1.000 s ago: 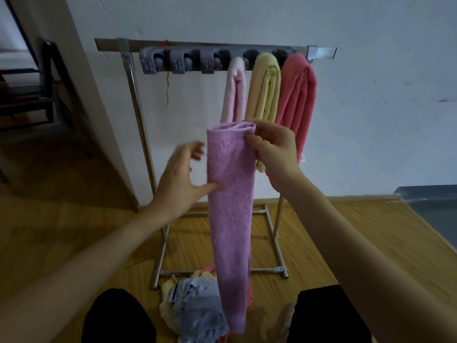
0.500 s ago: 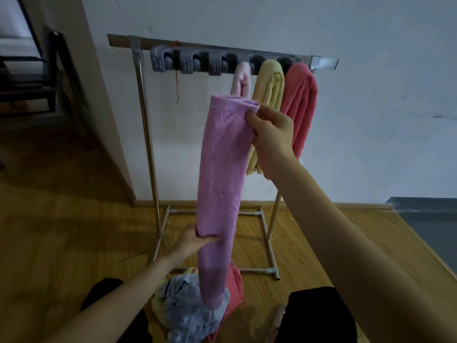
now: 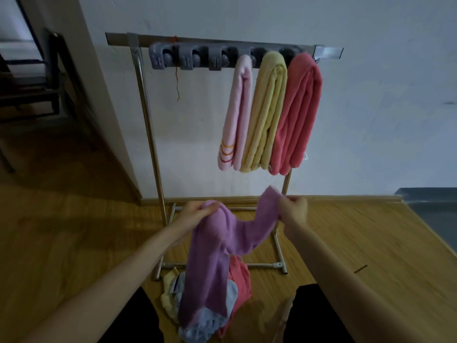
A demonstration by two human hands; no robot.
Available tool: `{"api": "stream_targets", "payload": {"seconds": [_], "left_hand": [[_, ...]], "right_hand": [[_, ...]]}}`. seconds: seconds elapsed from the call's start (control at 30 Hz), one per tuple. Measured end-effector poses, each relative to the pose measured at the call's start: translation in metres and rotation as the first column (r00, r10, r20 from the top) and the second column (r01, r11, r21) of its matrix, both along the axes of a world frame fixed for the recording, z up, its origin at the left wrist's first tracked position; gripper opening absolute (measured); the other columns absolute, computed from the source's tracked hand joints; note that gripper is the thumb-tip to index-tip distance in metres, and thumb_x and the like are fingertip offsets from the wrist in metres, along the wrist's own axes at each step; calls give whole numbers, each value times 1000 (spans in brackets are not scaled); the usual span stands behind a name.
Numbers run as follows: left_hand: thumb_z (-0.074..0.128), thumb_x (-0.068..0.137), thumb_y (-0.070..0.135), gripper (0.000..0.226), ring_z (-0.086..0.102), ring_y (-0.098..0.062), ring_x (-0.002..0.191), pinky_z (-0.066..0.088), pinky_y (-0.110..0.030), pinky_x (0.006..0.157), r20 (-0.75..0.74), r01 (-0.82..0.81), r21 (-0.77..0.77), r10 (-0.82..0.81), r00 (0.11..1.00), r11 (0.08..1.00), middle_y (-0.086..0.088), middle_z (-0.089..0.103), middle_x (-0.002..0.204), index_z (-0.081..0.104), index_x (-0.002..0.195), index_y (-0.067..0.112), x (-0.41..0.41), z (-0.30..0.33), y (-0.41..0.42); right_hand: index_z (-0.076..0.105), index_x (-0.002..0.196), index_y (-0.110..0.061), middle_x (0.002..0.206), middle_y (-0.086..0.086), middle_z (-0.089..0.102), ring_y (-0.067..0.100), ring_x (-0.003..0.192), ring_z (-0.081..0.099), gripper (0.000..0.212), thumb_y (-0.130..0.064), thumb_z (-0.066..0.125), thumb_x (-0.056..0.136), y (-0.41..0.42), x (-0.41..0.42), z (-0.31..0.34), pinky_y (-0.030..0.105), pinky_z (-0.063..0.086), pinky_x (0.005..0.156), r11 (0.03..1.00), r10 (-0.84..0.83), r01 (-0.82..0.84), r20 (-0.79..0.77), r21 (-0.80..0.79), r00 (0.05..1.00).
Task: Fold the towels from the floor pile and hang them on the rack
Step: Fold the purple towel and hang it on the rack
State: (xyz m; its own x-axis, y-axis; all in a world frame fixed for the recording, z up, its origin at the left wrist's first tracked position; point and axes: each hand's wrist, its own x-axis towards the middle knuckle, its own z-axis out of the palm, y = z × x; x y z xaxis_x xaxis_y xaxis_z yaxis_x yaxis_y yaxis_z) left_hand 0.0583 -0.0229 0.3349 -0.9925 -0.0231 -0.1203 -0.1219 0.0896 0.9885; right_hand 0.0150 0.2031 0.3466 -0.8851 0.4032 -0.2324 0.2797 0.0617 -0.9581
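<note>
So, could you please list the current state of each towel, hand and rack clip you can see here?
Purple towel: off the rack, held by both hands, draped and sagging.
Left hand: grips one end of it.
Right hand: pinches the other end.
Pink towel: folded, hanging.
Yellow towel: folded, hanging.
Coral towel: folded, hanging.
Three left clips: holding nothing.
Floor pile: unfolded, heaped.

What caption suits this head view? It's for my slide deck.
Both hands, left and right, hold a purple towel below three hung towels.
</note>
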Motion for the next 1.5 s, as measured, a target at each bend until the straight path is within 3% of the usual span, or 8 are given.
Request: {"api": "stream_targets", "payload": {"seconds": [0.13, 0.33, 0.43, 0.5, 0.67, 1.03, 1.3, 1.5], "left_hand": [[60, 90, 22, 23, 62, -10, 70, 48, -18, 63, -38, 132, 53, -130, 991, 990, -1, 68, 71, 69, 73, 9, 0, 70, 15], [53, 88, 16, 38, 53, -10, 44, 42, -17, 44, -26, 379, 123, -379, 925, 917, -2, 55, 49, 61, 52, 8, 18, 151, 27], [52, 83, 17, 40, 53, -8, 43, 42, -15, 44, -17, 479, 61, -478, 878, 876, 2, 54, 48, 61, 45, 13, 20, 173, 34], [54, 80, 21, 37, 53, -5, 44, 41, -13, 45, -8, 518, -31, -519, 855, 855, 5, 54, 48, 60, 44, 16, 17, 180, 37], [55, 83, 23, 43, 52, -7, 41, 40, -15, 44, 25, 468, -103, -468, 883, 878, 3, 53, 46, 59, 41, 15, 6, 181, 28], [65, 87, 16, 22, 57, -21, 69, 44, -21, 55, 97, 526, -367, -531, 842, 767, -12, 59, 78, 56, 107, 20, -11, 171, -21], [52, 90, -4, 33, 61, 3, 78, 46, -9, 63, 176, 589, -660, -665, 725, 467, 9, 69, 84, 75, 77, 16, -44, 200, -24], [65, 86, 23, 28, 57, -2, 108, 52, -24, 91, 200, 499, -809, -653, 730, 310, 17, 57, 122, 69, 110, 38, -76, 231, -34]], "right_hand": [[51, 104, 1, 99, 16, 57, 22, 86, 56, 29, -18, 65, 86, 12, 14, -11, 32, 51, 67, 833, 429, -485, 242, 267, 870], [42, 132, -1, 133, 13, 51, 22, 111, 54, 46, -5, 55, 89, 23, 25, 15, 16, 47, 70, 147, 555, -844, 663, 516, 502], [52, 127, -5, 128, 10, 56, 23, 121, 53, 35, -8, 54, 92, 11, 26, 30, 30, 45, 98, 451, 741, -654, 154, 608, 654], [63, 114, -9, 111, 3, 68, 14, 105, 62, 22, -9, 51, 95, -3, 33, 53, 28, 51, 89, 684, 728, -706, -212, 181, 652], [67, 88, -5, 79, 5, 67, 17, 72, 59, 27, -29, 54, 83, -17, 40, 78, 29, 45, 67, 365, 782, -836, -352, -410, 514], [52, 115, 4, 88, 18, 67, 26, 79, 65, 27, -7, 56, 91, 27, 5, 104, 27, 56, 63, 386, 900, -913, -269, 129, 343], [66, 104, 1, 113, 14, 66, 23, 108, 61, 25, 11, 48, 91, 37, -39, 162, 27, 50, 94, 73, 997, -882, 0, 465, 83], [76, 101, -26, 104, -14, 72, 6, 102, 64, 42, 6, 51, 88, 21, -68, 225, 22, 49, 96, -6, 937, -618, 221, 786, 271]]}}
